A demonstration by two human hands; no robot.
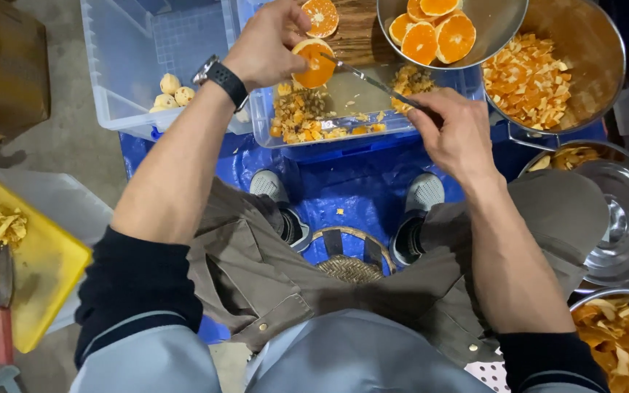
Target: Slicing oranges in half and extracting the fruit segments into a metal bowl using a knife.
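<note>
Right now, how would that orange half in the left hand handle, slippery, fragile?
The orange half probably feels slick: its wet cut face shows. The left hand pinches it by the rind, likely the firmer part. The flesh looks soft; the knife in the right hand enters it.

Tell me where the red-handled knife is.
The red-handled knife lies at the far left of the head view, on the yellow board, just below a small pile of peel bits, away from both hands.

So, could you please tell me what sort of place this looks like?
Probably an informal food-prep spot on the floor: a blue tarp underfoot, metal bowls of halved oranges and peel pieces, and a clear plastic tub catching scraps.
</note>
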